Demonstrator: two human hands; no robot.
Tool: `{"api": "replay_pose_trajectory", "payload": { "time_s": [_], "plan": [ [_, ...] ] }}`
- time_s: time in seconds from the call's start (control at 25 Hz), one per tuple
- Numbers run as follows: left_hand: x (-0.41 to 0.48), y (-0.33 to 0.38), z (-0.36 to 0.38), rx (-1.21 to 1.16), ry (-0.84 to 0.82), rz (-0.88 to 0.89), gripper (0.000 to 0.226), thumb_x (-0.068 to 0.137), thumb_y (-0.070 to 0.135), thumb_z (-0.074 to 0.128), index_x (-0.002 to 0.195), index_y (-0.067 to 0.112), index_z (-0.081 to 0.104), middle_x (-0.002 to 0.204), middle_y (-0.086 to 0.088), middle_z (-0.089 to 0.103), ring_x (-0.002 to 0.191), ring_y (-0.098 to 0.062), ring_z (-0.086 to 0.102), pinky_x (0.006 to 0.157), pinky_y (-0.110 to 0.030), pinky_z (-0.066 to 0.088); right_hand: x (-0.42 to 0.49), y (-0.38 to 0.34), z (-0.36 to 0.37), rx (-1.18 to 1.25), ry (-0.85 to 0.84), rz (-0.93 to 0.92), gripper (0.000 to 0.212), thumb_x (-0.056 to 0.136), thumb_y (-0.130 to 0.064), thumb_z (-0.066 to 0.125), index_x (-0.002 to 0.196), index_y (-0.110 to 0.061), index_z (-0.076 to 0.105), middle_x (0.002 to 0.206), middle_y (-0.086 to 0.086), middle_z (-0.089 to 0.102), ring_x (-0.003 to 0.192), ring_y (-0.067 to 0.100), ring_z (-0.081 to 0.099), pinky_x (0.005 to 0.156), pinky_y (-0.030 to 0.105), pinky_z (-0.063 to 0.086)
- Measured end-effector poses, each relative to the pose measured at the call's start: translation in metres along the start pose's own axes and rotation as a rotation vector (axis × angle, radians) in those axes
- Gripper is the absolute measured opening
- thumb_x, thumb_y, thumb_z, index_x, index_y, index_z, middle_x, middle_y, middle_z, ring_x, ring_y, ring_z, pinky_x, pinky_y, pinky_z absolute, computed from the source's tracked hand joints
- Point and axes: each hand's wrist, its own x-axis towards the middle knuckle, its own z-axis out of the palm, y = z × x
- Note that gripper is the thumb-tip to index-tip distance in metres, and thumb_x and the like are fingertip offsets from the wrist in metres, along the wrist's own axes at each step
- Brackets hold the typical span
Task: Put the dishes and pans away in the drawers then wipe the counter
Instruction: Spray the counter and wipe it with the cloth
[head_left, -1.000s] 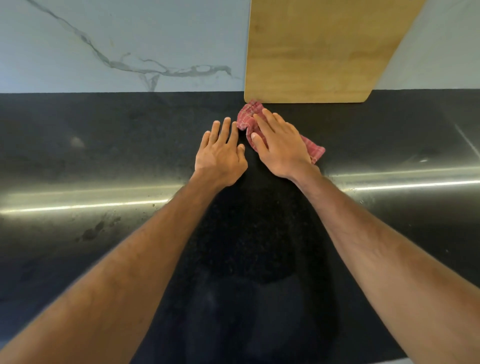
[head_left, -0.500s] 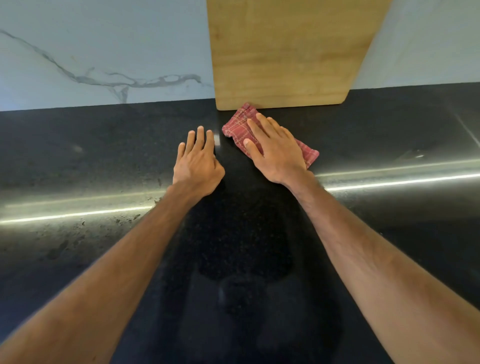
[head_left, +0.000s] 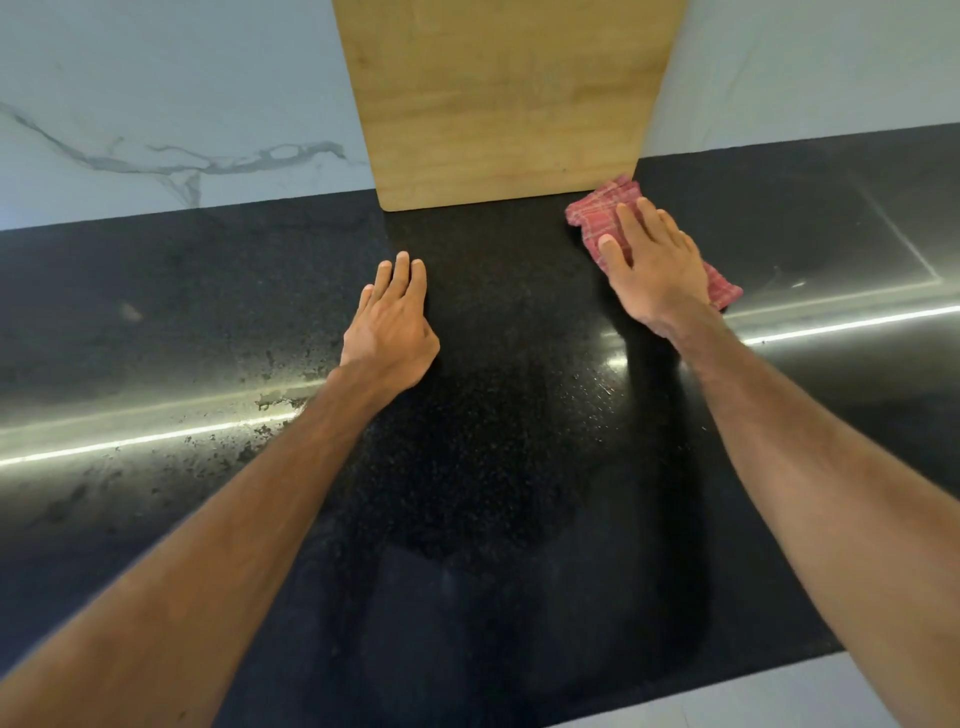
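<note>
A red checked cloth (head_left: 597, 210) lies on the black speckled counter (head_left: 498, 415), just in front of the right corner of a wooden cutting board. My right hand (head_left: 654, 267) presses flat on the cloth with straight fingers, covering its middle. My left hand (head_left: 392, 325) rests flat on the bare counter to the left, fingers straight and together, holding nothing. No dishes or pans are in view.
The wooden cutting board (head_left: 509, 93) leans upright against the white marble wall (head_left: 156, 104) at the back of the counter. Damp streaks and spots (head_left: 249, 415) show on the counter at the left. The counter's front edge (head_left: 727, 680) runs along the lower right.
My right hand has slid the cloth to the right along the foot of the board, from its left corner to its right corner. My left hand stays flat on the counter.
</note>
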Motion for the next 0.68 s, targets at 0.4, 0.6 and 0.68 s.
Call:
{"api": "replay_pose_trajectory", "payload": {
  "time_s": [0.4, 0.6, 0.68],
  "plan": [
    [-0.025, 0.025, 0.007, -0.004, -0.001, 0.003, 0.067, 0.101, 0.01, 0.037, 0.161, 0.005, 0.007, 0.17, -0.014, 0.002, 0.157, -0.032, 0.0, 0.127, -0.047, 0.012, -0.069, -0.032, 0.013, -0.011, 0.053, 0.097, 0.067, 0.108, -0.051, 0.012, 0.165, -0.014, 0.009, 0.172, 0.012, 0.005, 0.159, 0.031, 0.005, 0.129, 0.049, 0.009],
    [-0.035, 0.034, 0.004, -0.082, -0.009, -0.038, 0.066, 0.102, 0.008, 0.039, 0.162, 0.008, 0.012, 0.17, -0.01, 0.005, 0.157, -0.027, 0.002, 0.127, -0.046, 0.014, -0.145, -0.095, 0.026, 0.041, 0.01, -0.068, 0.069, 0.107, -0.052, 0.007, 0.165, -0.015, 0.005, 0.172, 0.01, -0.001, 0.159, 0.029, -0.001, 0.129, 0.05, 0.008],
    [-0.043, 0.038, 0.002, -0.137, -0.012, -0.079, 0.068, 0.1, 0.007, 0.043, 0.162, 0.012, 0.016, 0.17, -0.006, 0.008, 0.157, -0.022, 0.003, 0.126, -0.046, 0.017, -0.179, -0.107, 0.03, 0.049, -0.02, -0.184, 0.068, 0.107, -0.053, 0.009, 0.165, -0.017, 0.007, 0.173, 0.007, 0.001, 0.16, 0.026, -0.002, 0.13, 0.047, 0.005]
  ]
}}
